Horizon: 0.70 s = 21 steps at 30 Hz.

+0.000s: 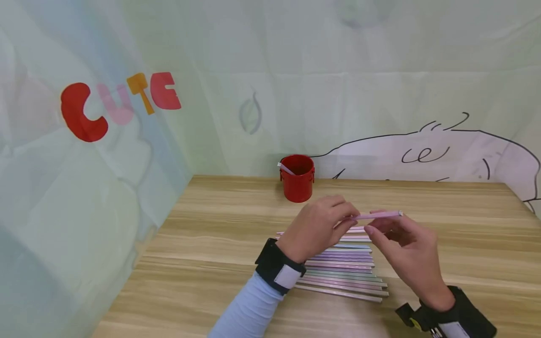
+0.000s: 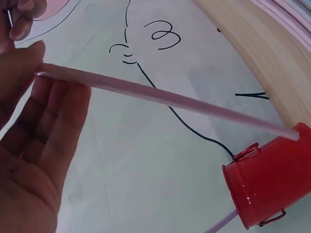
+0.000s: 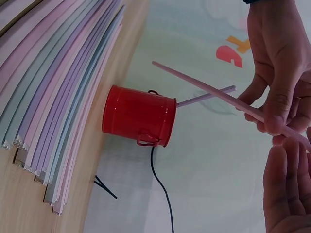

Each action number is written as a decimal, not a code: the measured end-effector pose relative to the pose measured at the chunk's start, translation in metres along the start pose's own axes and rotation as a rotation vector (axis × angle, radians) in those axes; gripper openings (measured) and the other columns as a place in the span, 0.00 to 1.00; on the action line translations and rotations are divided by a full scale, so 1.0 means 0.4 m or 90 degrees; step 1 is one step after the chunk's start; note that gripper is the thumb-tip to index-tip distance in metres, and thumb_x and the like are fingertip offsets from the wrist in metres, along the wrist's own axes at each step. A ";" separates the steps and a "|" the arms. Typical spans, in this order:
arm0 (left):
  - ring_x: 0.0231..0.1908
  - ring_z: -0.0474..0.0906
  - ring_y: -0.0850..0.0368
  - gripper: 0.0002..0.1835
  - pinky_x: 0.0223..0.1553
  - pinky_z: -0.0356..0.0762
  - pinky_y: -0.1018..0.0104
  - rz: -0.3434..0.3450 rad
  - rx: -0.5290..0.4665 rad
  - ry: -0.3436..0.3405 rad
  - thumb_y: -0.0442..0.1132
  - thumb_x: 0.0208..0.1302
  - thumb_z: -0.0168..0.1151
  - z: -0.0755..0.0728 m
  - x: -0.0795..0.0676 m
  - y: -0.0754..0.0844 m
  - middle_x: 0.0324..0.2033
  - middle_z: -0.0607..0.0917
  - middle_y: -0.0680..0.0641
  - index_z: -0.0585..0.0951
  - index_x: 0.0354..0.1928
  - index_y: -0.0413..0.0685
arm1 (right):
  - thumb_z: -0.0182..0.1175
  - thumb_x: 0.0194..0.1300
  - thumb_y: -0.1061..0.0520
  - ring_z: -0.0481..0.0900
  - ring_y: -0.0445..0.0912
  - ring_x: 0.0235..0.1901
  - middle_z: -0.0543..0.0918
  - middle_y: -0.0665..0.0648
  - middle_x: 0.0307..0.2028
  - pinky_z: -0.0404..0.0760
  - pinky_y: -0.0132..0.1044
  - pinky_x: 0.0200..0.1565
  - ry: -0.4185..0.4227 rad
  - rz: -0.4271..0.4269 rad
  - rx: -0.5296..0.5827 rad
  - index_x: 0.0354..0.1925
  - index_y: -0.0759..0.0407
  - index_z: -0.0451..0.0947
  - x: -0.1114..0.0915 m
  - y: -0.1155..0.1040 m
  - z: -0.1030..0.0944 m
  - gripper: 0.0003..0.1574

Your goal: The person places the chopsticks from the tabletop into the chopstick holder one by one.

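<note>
My left hand (image 1: 320, 226) pinches a thin pink straw-like stick (image 1: 382, 215) between thumb and fingers, holding it above the table. Beside its right end is my right hand (image 1: 407, 251), the thumb apart from the stick. The right wrist view shows that hand's fingers (image 3: 276, 182) fairly straight, close against the stick's end. Beneath both hands lies a row of pastel sticks (image 1: 342, 293), partly hidden by the left hand. Behind them stands a small red bucket (image 1: 298, 188), with a pale purple stick (image 3: 206, 97) leaning out over its rim.
The wooden table (image 1: 220, 225) runs back to a printed cloth backdrop (image 1: 236, 94). Another cloth side bearing coloured letters rises at the left. Black wrist straps (image 1: 272, 263) sit on both arms.
</note>
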State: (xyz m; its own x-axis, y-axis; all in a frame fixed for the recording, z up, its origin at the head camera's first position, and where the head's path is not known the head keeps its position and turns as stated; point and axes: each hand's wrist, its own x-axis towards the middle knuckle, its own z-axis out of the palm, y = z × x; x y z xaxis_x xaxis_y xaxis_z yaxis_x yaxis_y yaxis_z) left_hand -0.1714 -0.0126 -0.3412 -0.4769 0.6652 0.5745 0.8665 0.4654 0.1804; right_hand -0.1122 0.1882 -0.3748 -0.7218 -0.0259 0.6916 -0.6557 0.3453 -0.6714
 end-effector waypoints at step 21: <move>0.39 0.84 0.54 0.13 0.48 0.80 0.73 -0.026 -0.089 0.324 0.31 0.65 0.68 -0.035 -0.007 -0.075 0.40 0.85 0.42 0.79 0.50 0.35 | 0.74 0.59 0.59 0.75 0.30 0.27 0.83 0.38 0.30 0.77 0.25 0.27 -0.369 -0.138 -0.146 0.36 0.50 0.85 -0.033 0.045 0.045 0.08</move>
State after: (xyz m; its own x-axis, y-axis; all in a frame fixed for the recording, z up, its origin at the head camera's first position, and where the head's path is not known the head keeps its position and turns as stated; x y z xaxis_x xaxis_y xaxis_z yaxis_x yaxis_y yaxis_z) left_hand -0.1939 -0.0365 -0.3370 -0.4089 0.2652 0.8732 0.8770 0.3789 0.2956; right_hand -0.1183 0.1777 -0.4007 -0.6237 -0.5956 0.5063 -0.7816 0.4657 -0.4149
